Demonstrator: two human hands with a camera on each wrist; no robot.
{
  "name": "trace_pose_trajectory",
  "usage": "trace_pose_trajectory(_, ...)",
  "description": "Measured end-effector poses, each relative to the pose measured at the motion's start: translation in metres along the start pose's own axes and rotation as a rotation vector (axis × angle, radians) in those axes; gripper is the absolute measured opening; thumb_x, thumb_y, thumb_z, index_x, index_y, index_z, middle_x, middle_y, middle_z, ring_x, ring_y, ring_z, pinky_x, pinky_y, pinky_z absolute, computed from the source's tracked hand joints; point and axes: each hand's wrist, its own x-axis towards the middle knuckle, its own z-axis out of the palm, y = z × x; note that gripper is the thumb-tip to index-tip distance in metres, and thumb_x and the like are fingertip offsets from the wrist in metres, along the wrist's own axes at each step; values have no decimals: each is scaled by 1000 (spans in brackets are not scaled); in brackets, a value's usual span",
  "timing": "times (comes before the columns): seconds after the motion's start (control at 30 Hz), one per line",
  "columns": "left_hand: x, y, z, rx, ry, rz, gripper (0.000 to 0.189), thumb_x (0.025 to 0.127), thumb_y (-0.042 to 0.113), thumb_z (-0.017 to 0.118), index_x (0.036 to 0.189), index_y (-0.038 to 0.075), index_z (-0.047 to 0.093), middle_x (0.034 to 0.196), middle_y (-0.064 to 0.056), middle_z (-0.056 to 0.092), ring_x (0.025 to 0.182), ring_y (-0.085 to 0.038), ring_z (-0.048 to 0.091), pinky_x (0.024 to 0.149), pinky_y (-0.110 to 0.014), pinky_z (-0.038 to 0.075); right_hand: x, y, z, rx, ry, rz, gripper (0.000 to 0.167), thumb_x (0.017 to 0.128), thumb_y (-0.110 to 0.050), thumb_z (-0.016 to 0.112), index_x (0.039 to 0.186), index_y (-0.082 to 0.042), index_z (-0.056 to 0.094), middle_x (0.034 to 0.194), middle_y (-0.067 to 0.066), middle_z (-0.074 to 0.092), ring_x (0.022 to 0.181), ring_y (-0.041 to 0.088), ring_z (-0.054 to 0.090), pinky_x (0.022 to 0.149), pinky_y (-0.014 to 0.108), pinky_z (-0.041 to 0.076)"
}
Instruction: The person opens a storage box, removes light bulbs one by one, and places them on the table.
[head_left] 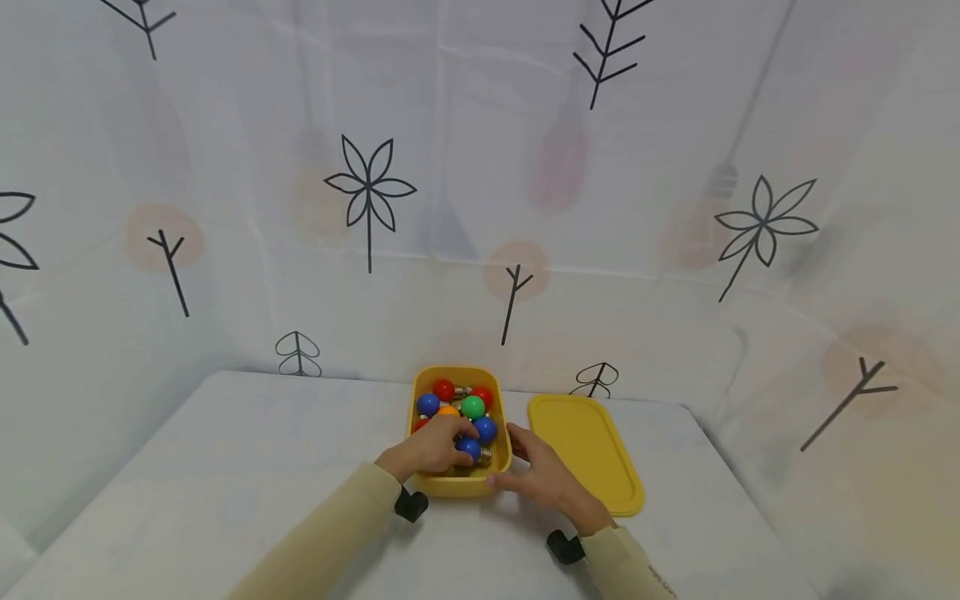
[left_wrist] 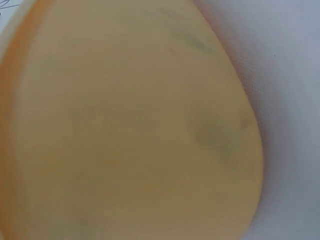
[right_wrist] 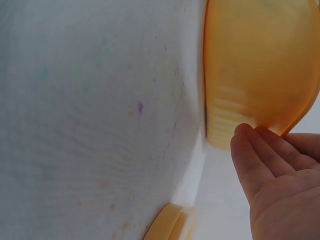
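A yellow plastic box (head_left: 501, 467) holds several toy light bulbs with coloured round heads and silvery screw bases. My left hand (head_left: 433, 447) reaches in over the near left rim, its thumb and fingers around a blue light bulb (head_left: 468, 451). Beside it lie another blue bulb (head_left: 485, 430) and a green bulb (head_left: 473, 407). My right hand (head_left: 543, 475) is at the box's right side; in the right wrist view its straight fingers (right_wrist: 255, 155) touch the box wall (right_wrist: 260, 65). Only the box's outer wall (left_wrist: 135, 115) fills most of the left wrist view, with the left hand hidden.
A flat yellow lid (head_left: 588, 454) lies on the white table (head_left: 300, 483), right of the box and close to the right hand. Red bulbs (head_left: 444, 389) sit at the box's far end. Behind the table hangs a patterned white cloth (head_left: 450, 308).
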Motion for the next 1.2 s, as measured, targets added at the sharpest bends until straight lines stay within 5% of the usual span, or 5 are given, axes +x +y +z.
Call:
trace_pose_trajectory(0.3,-13,0,-14,-42,93,41,39,84,23,74,122,15,64,123,0,59,116,-23,52,98,-45,46,1,1,0,12,1,10,94,78,-46,75,148,-5,29,147,12,39,129,29,45,105,47,38)
trace_pose_trajectory(0.9,-57,-22,-55,-125,313,134,40,83,11,75,120,5,62,118,-6,60,101,-22,58,86,-39,53,4,-1,1,7,-2,21,96,77,-48,75,149,-5,27,148,12,38,130,30,44,105,49,37)
trace_pose_trajectory(1.2,-70,-44,-65,-96,408,56,41,81,15,77,119,8,63,117,-6,61,99,-21,60,85,-37,54,5,0,2,4,5,40,99,76,-50,75,150,-6,26,149,11,37,130,30,43,105,51,36)
